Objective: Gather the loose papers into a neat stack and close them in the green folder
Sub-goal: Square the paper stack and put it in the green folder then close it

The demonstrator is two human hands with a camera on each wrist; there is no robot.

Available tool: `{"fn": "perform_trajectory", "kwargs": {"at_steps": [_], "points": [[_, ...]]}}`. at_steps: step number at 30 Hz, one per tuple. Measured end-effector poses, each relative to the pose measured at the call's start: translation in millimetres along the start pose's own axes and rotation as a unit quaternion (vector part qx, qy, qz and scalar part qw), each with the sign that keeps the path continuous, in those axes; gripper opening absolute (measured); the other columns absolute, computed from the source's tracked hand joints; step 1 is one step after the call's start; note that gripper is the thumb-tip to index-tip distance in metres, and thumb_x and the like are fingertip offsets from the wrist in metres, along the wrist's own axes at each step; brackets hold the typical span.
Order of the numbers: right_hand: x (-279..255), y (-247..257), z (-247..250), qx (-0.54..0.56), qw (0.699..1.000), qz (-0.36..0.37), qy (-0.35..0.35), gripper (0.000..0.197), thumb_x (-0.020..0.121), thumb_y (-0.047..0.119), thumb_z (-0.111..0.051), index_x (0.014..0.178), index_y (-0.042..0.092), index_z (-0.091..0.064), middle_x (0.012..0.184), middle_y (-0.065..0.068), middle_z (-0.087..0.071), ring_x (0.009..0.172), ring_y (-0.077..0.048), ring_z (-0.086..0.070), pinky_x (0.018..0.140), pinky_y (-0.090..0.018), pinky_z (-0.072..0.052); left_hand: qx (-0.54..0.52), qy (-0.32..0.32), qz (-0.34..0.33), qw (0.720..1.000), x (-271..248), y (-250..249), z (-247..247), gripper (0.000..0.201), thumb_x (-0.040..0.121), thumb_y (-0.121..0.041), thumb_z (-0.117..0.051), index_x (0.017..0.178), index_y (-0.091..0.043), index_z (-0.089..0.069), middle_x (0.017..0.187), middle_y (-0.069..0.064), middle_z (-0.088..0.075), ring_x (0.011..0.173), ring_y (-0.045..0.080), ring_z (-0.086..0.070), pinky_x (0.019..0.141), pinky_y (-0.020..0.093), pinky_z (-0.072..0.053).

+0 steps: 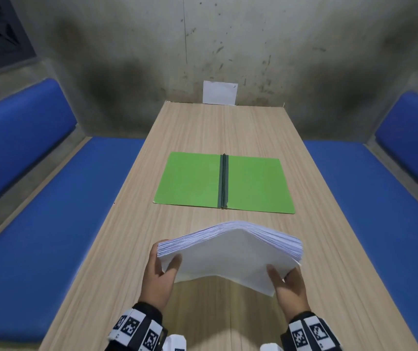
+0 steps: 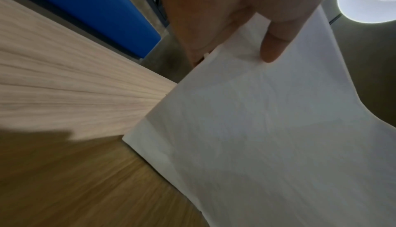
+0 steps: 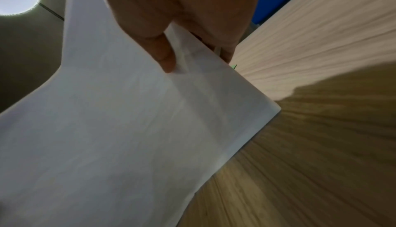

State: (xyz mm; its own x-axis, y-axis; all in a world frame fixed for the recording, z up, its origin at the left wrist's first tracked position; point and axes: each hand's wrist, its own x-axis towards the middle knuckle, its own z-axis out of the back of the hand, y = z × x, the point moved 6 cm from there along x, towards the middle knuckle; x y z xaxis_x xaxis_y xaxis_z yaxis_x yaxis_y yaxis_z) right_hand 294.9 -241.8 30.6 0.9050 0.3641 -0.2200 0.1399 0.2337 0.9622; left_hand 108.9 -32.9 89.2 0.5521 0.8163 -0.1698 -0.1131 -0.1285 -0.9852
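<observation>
Wood-grain table [image 1: 132,249] below, I grip the bowed paper stack [image 1: 230,252] with left hand [image 1: 161,272] and right hand [image 1: 289,287], aiming to square its edges before the open green folder [image 1: 190,181] at 12 o'clock.

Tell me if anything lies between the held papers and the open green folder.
Nothing visible does. Both hands, left and right, hold the papers above bare table; the folder lies open and empty just beyond.
</observation>
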Motion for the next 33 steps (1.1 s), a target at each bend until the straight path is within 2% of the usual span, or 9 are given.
{"fn": "perform_trajectory", "kwargs": {"at_steps": [6, 10, 13, 16, 20, 25, 28, 30, 33], "points": [[-1, 48, 7, 0.003, 0.997, 0.082, 0.003, 0.024, 0.088, 0.002, -0.054, 0.099, 0.024, -0.056, 0.089, 0.005, -0.067, 0.085, -0.007, -0.063, 0.081, -0.028, -0.046, 0.001, -0.001, 0.000, 1.000, 6, -10, 7, 0.019, 0.085, -0.011, -0.062, 0.091, -0.028, -0.055, 0.083, 0.003, -0.066, 0.085, 0.025, -0.061, 0.057, 0.011, -0.049], [-3, 108, 17, -0.084, 0.974, 0.206, 0.052, 0.017, 0.087, 0.014, -0.058, 0.082, 0.031, -0.058, 0.084, 0.014, -0.069, 0.069, -0.002, -0.062, 0.062, -0.017, -0.048, 0.153, -0.029, 0.000, 0.988, 21, -13, 28, 0.034, 0.075, -0.024, -0.074, 0.103, -0.020, -0.055, 0.104, 0.005, -0.063, 0.105, 0.028, -0.057, 0.080, 0.031, -0.047], [-19, 164, 13, -0.252, 0.901, 0.349, 0.057, 0.029, 0.080, 0.003, -0.052, 0.083, 0.031, -0.060, 0.073, 0.017, -0.063, 0.073, -0.005, -0.055, 0.062, -0.017, -0.041, 0.256, -0.067, -0.061, 0.962, 21, -38, 29, 0.071, 0.069, -0.026, -0.079, 0.130, -0.026, -0.042, 0.139, 0.003, -0.040, 0.129, 0.022, -0.039, 0.106, 0.040, -0.035], [-42, 199, -10, -0.392, 0.800, 0.451, 0.059, 0.027, 0.070, 0.001, -0.053, 0.085, 0.022, -0.059, 0.075, 0.011, -0.066, 0.070, -0.013, -0.059, 0.060, -0.032, -0.044, 0.281, 0.019, -0.173, 0.944, 8, -69, -7, 0.088, 0.062, -0.043, -0.077, 0.137, -0.037, -0.032, 0.145, -0.013, -0.030, 0.134, 0.004, -0.027, 0.112, 0.027, -0.024], [-54, 207, -30, -0.462, 0.749, 0.472, 0.049, 0.020, 0.071, 0.003, -0.056, 0.079, 0.021, -0.062, 0.070, 0.009, -0.067, 0.065, -0.019, -0.064, 0.059, -0.030, -0.037, 0.125, 0.138, -0.233, 0.954, -16, -91, -50, 0.046, 0.065, -0.049, -0.062, 0.111, -0.043, -0.062, 0.114, -0.025, -0.063, 0.107, -0.016, -0.052, 0.085, 0.000, -0.038], [-45, 196, -17, -0.437, 0.790, 0.428, 0.045, 0.013, 0.070, 0.029, -0.066, 0.081, 0.024, -0.065, 0.077, 0.014, -0.070, 0.072, -0.014, -0.066, 0.068, -0.031, -0.036, -0.047, 0.136, -0.119, 0.982, -9, -75, -48, 0.015, 0.081, -0.020, -0.066, 0.073, -0.029, -0.076, 0.068, -0.011, -0.073, 0.062, 0.000, -0.063, 0.055, 0.014, -0.050], [-31, 184, 9, -0.400, 0.838, 0.369, 0.031, 0.020, 0.066, 0.040, -0.069, 0.080, 0.025, -0.066, 0.074, 0.021, -0.065, 0.076, -0.010, -0.063, 0.074, -0.030, -0.042, -0.044, 0.139, -0.079, 0.986, -3, -61, -32, 0.020, 0.088, -0.002, -0.056, 0.082, -0.016, -0.069, 0.065, -0.011, -0.072, 0.059, -0.003, -0.062, 0.054, 0.010, -0.048], [-15, 171, 25, -0.270, 0.920, 0.279, 0.062, 0.020, 0.063, 0.028, -0.079, 0.077, 0.024, -0.066, 0.074, 0.016, -0.068, 0.075, -0.009, -0.061, 0.069, -0.021, -0.046, -0.026, 0.168, -0.073, 0.983, -1, -56, -26, 0.006, 0.086, -0.014, -0.063, 0.090, -0.011, -0.066, 0.071, -0.012, -0.073, 0.064, -0.003, -0.063, 0.058, 0.009, -0.048], [0, 136, 26, -0.041, 0.978, 0.136, 0.154, 0.052, 0.043, 0.030, -0.090, 0.088, 0.016, -0.068, 0.083, 0.007, -0.074, 0.076, -0.010, -0.066, 0.064, -0.013, -0.051, -0.019, 0.191, -0.062, 0.979, 7, -44, -25, 0.049, 0.058, -0.041, -0.075, 0.097, -0.012, -0.067, 0.082, -0.008, -0.075, 0.073, 0.001, -0.067, 0.061, 0.011, -0.050]]}}
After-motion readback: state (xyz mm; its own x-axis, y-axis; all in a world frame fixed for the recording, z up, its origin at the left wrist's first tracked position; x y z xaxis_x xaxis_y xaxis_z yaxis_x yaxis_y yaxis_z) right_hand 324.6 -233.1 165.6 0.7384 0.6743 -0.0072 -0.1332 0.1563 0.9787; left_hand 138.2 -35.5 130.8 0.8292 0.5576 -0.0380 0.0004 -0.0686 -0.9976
